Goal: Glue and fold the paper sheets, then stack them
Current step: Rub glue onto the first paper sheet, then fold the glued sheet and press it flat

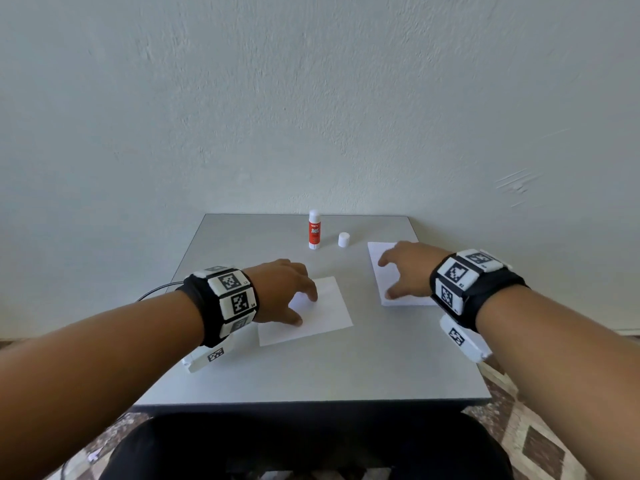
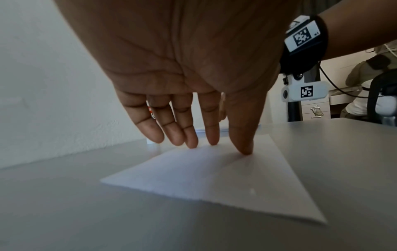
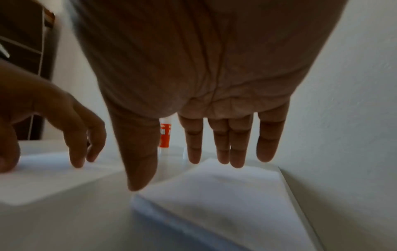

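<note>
While both hands spread flat, gripping nothing | left hand (image 1: 284,289) on one sheet (image 1: 322,315) | right hand (image 1: 407,268) on one stack (image 1: 381,265)

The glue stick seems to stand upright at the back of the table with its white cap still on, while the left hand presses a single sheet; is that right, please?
Not quite: the glue stick stands upright at the back of the table, but its white cap is off and stands beside it, as the head view shows. The left hand does press the single sheet.
</note>
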